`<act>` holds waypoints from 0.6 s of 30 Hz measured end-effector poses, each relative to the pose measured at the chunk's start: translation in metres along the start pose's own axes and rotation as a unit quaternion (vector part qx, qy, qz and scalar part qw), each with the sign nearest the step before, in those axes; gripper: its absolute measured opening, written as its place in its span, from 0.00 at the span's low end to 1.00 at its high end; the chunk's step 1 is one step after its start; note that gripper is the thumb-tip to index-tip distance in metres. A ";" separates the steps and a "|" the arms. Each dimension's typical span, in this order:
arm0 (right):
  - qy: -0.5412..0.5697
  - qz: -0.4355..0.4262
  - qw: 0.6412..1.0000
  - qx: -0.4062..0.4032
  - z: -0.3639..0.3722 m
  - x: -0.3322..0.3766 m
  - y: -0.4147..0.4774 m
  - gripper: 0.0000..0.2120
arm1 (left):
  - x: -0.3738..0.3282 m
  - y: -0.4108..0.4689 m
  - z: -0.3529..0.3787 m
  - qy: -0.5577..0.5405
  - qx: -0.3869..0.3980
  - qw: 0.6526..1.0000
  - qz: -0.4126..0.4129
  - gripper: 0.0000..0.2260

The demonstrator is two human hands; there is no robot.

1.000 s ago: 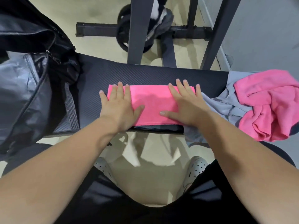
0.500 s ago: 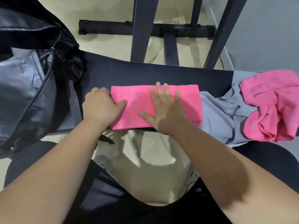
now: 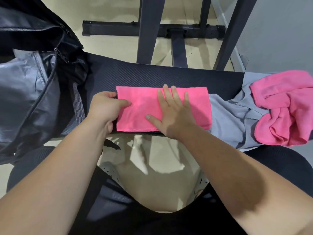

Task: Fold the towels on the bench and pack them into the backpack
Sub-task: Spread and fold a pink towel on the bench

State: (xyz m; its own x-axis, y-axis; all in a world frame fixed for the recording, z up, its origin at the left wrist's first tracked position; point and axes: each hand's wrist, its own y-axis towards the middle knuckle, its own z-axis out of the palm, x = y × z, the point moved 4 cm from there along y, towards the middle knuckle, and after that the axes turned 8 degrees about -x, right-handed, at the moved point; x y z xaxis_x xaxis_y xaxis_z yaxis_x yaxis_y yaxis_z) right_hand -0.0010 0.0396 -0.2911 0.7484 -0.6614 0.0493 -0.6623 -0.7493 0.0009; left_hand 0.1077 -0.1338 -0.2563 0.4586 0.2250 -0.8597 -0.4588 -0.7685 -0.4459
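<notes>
A folded pink towel lies flat in the middle of the black bench. My left hand pinches the towel's left edge, thumb on top and fingers curled under it. My right hand presses flat on the towel's middle with fingers spread. The black backpack lies unzipped on the bench's left end, its grey lining showing. A crumpled pink towel sits on a grey towel at the right end.
The bench's dark metal frame rises just behind the pad, with a crossbar on the beige floor. A grey wall stands at the right. My knees and white shoes are below the bench's front edge.
My left hand slid off the towel's top to its left edge and took hold of it. My right hand moved left from the towel's right end to its middle.
</notes>
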 end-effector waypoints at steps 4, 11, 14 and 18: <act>-0.003 0.001 1.000 0.008 0.001 0.000 0.001 0.46 | -0.005 -0.005 0.006 -0.063 0.058 0.996 -0.015 0.10; 0.336 0.054 0.928 -0.154 -0.039 -0.044 -0.007 0.30 | -0.051 -0.031 0.041 -0.015 0.075 0.990 0.115 0.12; 0.333 0.164 0.905 -0.207 -0.049 -0.090 -0.014 0.17 | -0.067 -0.046 0.076 0.073 0.083 0.973 0.202 0.11; 0.484 0.285 0.816 -0.134 -0.036 -0.123 -0.027 0.11 | -0.065 -0.059 0.136 0.129 0.104 0.960 0.227 0.02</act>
State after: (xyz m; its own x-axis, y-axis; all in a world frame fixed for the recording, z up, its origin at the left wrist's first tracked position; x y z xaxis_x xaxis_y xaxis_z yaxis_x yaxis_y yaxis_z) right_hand -0.0768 0.1420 -0.2611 0.0220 -0.4667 0.8842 -0.9741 -0.2091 -0.0862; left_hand 0.0010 -0.0214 -0.2077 0.3354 -0.2814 -0.8991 -0.7861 -0.6095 -0.1025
